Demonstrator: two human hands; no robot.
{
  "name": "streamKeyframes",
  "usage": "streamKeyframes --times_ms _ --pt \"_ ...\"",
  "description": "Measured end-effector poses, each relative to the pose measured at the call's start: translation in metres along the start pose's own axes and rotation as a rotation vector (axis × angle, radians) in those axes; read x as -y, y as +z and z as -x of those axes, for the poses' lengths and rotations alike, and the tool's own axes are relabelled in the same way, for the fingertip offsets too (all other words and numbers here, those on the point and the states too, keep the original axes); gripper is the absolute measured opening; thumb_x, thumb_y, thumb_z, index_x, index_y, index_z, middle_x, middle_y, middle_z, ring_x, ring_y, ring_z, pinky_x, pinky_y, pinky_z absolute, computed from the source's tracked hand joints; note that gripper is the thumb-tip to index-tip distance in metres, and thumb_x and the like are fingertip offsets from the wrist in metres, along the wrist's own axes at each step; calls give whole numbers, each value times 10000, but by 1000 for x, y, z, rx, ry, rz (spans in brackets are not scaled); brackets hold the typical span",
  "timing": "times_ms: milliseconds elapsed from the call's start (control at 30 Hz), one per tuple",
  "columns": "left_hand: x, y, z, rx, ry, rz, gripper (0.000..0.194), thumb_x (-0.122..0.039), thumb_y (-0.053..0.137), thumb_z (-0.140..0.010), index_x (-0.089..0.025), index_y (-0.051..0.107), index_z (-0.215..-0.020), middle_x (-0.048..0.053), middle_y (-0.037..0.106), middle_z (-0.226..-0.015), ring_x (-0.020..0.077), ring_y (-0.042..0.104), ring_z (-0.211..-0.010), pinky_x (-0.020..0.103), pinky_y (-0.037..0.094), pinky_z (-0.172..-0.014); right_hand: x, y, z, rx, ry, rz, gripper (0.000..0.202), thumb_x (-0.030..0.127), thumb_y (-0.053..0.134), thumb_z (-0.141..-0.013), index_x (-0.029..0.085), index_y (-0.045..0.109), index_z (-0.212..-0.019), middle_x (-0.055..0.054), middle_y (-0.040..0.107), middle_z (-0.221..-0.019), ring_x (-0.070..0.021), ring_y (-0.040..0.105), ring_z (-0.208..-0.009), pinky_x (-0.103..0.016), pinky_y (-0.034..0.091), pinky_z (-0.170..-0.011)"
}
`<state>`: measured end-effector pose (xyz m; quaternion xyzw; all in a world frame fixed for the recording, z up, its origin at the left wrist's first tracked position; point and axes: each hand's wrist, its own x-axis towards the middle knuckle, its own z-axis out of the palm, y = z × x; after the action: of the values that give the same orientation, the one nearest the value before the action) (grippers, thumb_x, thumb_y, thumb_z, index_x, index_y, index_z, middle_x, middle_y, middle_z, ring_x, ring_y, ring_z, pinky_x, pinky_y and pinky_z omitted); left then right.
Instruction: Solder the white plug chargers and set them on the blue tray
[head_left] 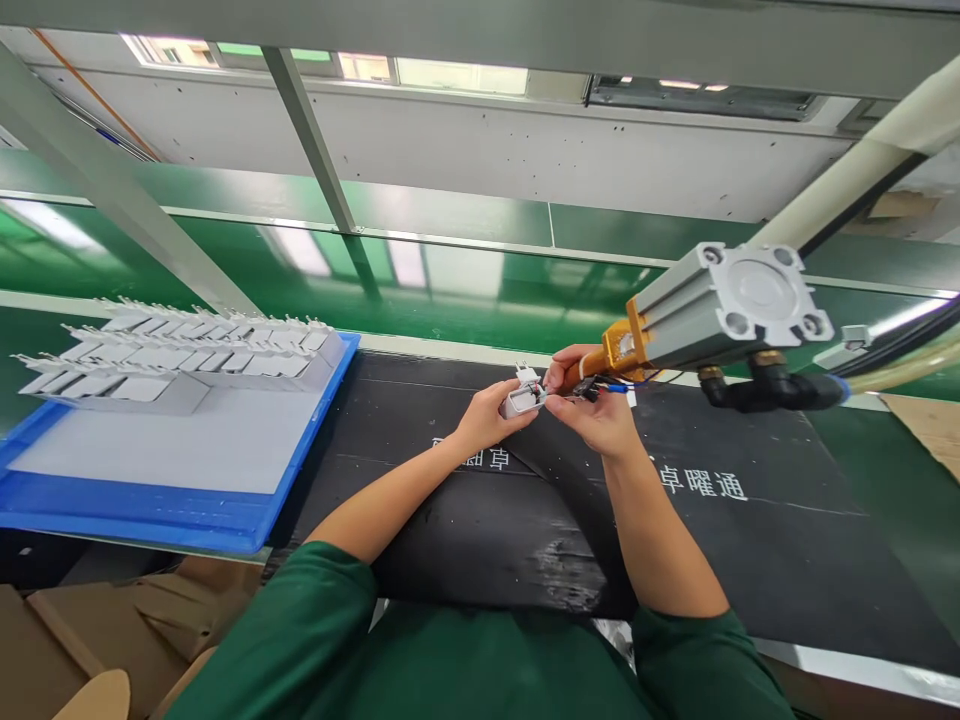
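Observation:
My left hand (487,417) grips a small white plastic housing (517,403) above the black mat. A white piece with metal plug pins (527,374) stands up at the housing's far side, with small dark parts beside it. My right hand (592,415) is closed at the housing's right edge, its fingertips pinched together; what they hold is hidden. Across that hand reaches the orange-brown nose (583,370) of a grey pneumatic cylinder (720,305). I cannot tell whether my fingers touch the nose. A black part with a blue wire end (616,388) shows just below it.
On the left, a blue tray (300,470) carries rows of white housings (202,350) with plug pins upward. The black mat (480,530) bears white lettering. Black fittings and hoses (795,390) run right from the cylinder. Cardboard (112,630) lies below left. Metal frame bars cross the back.

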<state>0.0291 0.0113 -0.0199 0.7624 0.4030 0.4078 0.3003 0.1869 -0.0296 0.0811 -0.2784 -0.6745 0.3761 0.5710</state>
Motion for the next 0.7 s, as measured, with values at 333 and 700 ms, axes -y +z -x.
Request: streamKeyframes --times_ms 333,700 --pt "-2 0 0 9 -43 33 447 -369 722 -762 -166 661 -1155 59 727 -978 158 658 -791 252 527 -722 -2 -2 1 9 -14 -31 338 245 670 -851 320 561 -1162 12 514 -830 -150 507 -767 -324 441 -690" --pt "-8 4 2 147 -227 134 425 -401 717 -732 -146 664 -1067 7 685 -790 134 589 -651 234 477 -633 6 7 7 30 27 -105 406 270 708 -811 303 532 -1175 -4 529 -866 -169 520 -798 -353 461 -722"
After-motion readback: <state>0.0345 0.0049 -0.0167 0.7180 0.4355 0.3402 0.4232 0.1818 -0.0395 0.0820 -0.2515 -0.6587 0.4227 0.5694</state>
